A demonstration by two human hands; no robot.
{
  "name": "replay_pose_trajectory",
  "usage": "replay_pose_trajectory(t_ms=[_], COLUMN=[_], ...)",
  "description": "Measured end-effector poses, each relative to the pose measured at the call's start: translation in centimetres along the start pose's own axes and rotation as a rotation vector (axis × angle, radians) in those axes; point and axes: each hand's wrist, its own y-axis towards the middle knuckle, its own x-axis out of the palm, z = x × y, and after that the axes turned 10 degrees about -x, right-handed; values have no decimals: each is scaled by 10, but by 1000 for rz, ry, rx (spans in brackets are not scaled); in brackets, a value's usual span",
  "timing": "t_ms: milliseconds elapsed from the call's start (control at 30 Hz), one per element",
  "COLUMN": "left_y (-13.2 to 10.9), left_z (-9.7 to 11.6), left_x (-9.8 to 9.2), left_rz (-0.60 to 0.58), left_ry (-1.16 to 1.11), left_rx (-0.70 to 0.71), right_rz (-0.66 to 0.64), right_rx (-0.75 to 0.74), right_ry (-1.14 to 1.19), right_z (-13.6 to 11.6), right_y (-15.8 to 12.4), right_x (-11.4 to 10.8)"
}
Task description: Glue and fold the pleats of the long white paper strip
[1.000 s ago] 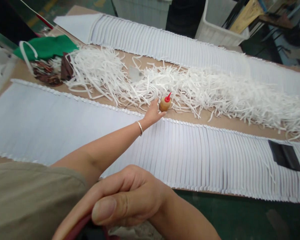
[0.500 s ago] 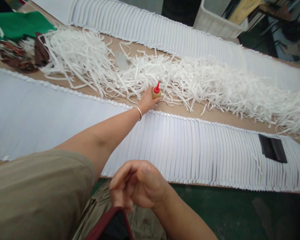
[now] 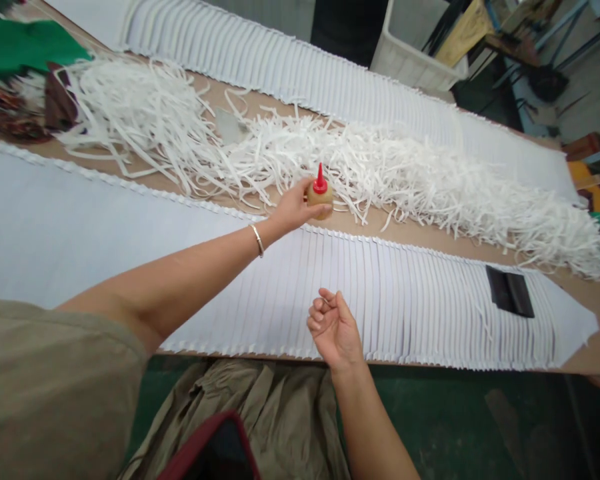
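Note:
My left hand is wrapped round a squeeze bottle with a tan body and a red pointed nozzle, which stands upright in its grip. The bottle is at the near edge of a long heap of white strips. Below and to the right, my right hand is held palm up above the near row of overlapping white sheets. Its fingers are loosely curled in, and nothing shows in them.
Another row of overlapped white sheets runs along the far side of the brown table. A black piece lies on the near row at right. Green cloth is at far left. Beyond the table stands a white bin.
My right hand has moved up and away from my body, over the near sheets. My left hand has drawn the bottle slightly toward me. The camera view has shifted a little to the right.

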Motion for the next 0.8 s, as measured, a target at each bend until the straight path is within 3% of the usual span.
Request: replay_pose_trajectory(t_ms=[133, 233, 367, 467, 533, 600, 667, 733, 800], left_y=[-57, -108, -170, -201, -217, -236, -262, -293, -326], left_z=[39, 57, 76, 87, 88, 78, 55, 20, -18], left_x=[58, 113, 198, 259, 289, 305, 304, 289, 266], left_rz=[-165, -197, -132, -38, -57, -62, 36, 250, 583], left_ry=[-159, -213, -197, -190, -191, -156, -93, -18, 75], left_rx=[20, -70, -179, -229, -208, -197, -285, -496, -766], right_rz=[42, 3, -53, -37, -17, -10, -20, -33, -50], right_rx=[-50, -84, -92, -31, -3, -4, -47, -146, -245], right_ry=[18, 44, 54, 25, -16, -63, -113, -174, -254], right_z=[-52, -93, -143, -180, -207, -237, -266, -293, -314], right_y=[17, 19, 7, -7, -14, -16, -14, -8, -2], right_x=[-13, -36, -88, -135, -165, -191, -213, -230, -244])
